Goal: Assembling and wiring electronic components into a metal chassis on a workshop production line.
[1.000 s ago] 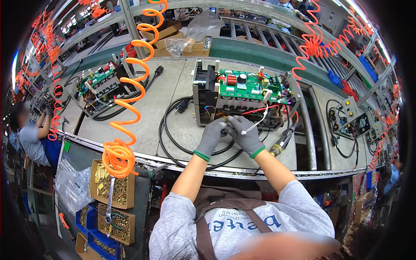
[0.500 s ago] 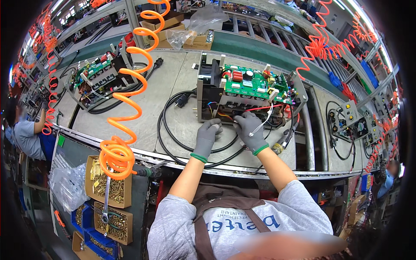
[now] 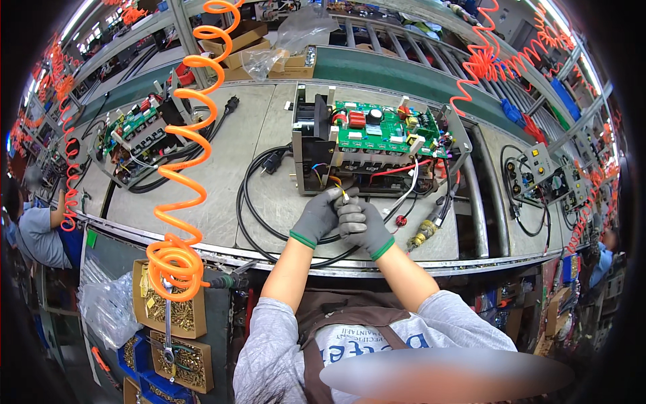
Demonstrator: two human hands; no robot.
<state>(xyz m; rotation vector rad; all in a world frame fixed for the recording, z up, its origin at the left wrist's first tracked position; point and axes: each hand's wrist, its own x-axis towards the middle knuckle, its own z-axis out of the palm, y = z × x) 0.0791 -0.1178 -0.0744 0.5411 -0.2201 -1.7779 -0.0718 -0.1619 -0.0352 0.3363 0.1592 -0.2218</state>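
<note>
A welding-machine-like chassis without its cover (image 3: 313, 158) stands on the metal bench, a green circuit board (image 3: 377, 128) on top. Thin orange and yellow wires (image 3: 336, 180) come out of its lower front to a small white connector (image 3: 346, 197) between my hands. My left hand (image 3: 317, 217), in a grey glove with a green cuff, is closed with its fingertips at these wires. Against it, my right hand (image 3: 361, 225), gloved alike, has its fingers curled; what lies inside is hidden. White wires (image 3: 412, 185) hang from the chassis to the right of my hands.
A black power cable (image 3: 242, 202) loops on the bench at left. An orange coiled air hose (image 3: 178, 182) hangs in front of a second open chassis (image 3: 138, 138). Boxes of brass fittings (image 3: 178, 316) stand lower left. Rollers (image 3: 476, 202) lie at right. Another person (image 3: 40, 229) works far left.
My right hand has moved left and down from the white wires to meet my left hand. The wires with the white connector now show between them. The whole view has shifted slightly.
</note>
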